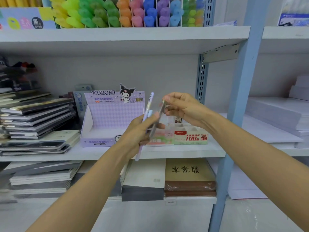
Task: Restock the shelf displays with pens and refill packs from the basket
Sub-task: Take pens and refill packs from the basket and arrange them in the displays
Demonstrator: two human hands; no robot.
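My left hand [140, 133] grips a bundle of slim items in front of the middle shelf: a long lilac pen [148, 108], a pale blue pen [150, 113] beside it, and a thin clear refill pack [158, 121]. My right hand [180, 108] pinches the top end of that refill pack between thumb and fingers. Behind the hands stands an empty purple Kuromi display box [107, 114]. Right of it sit a Fruit Soda box [164, 137] and a green-and-red M&G lead box [192, 135]. No basket is in view.
Stacked notebooks [36, 114] fill the left of the middle shelf [167, 151]. Coloured highlighters [127, 12] line the shelf above. Paper stacks [274, 114] lie right of the blue upright [240, 97]. Books and pads [189, 174] lie on the shelf below.
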